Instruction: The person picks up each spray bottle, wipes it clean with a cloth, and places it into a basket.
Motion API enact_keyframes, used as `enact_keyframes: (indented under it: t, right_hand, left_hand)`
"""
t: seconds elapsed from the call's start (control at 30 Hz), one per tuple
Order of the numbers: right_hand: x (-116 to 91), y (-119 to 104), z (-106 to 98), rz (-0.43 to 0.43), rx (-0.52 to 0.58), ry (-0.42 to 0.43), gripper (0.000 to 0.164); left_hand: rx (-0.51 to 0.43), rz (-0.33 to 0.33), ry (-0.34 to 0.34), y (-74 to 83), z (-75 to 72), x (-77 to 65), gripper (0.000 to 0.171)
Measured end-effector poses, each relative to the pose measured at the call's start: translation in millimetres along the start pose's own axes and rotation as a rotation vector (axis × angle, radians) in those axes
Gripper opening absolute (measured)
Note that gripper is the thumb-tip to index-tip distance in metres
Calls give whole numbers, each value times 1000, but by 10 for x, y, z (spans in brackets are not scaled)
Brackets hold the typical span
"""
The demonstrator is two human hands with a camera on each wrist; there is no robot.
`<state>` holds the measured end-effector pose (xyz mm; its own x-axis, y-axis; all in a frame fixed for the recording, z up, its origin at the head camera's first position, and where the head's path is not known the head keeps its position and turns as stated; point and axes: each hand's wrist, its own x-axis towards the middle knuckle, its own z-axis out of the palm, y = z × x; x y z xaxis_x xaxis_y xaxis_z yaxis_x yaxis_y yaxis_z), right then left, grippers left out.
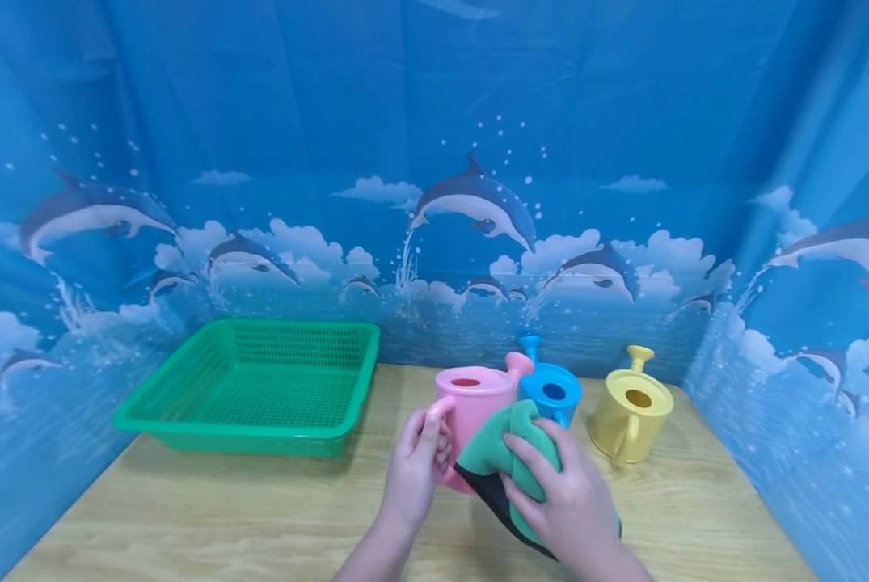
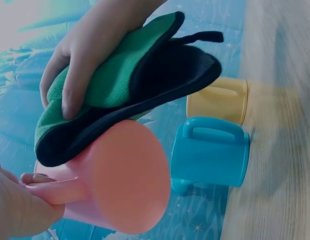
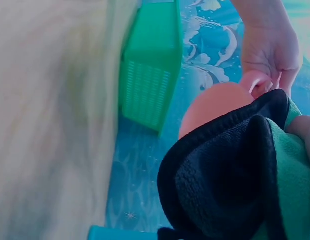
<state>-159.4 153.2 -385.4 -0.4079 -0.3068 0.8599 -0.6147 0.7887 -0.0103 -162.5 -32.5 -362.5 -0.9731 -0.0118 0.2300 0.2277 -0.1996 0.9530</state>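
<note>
A pink watering can (image 1: 470, 408) is held off the table by its handle; my left hand (image 1: 414, 465) has its fingers curled round that handle. In my right hand (image 1: 568, 493) is a folded cloth (image 1: 503, 444), green on one side and black on the other, gripped against the can's right side. The left wrist view shows the can's round base (image 2: 132, 177) and the cloth (image 2: 115, 80) lying along its wall. In the right wrist view the cloth (image 3: 219, 175) hides much of the can (image 3: 214, 107), and only part of the right hand shows.
Behind the pink can stands a blue watering can (image 1: 554, 388), partly hidden. A yellow watering can (image 1: 632, 412) is at the right. On the left of the wooden table (image 1: 259, 509) sits a green plastic basket (image 1: 252, 436). A dolphin-print curtain (image 1: 332, 121) closes off the back and sides.
</note>
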Motion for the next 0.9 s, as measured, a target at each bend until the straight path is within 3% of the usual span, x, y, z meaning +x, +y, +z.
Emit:
enact_keyframes:
  t: [0.43,0.63,0.9]
  right_hand:
    - [-199,-56,-5,-4,3,-32,46]
    - [-117,-52,-13,17,6,-25,47]
    - [96,-20,0,39,20,62,45]
  left_hand:
    - [-64,-15,15,22,2,12,38]
    - [-59,-23,10,25,0,9,36]
    - [-46,-16,10,38,-2,-10,36]
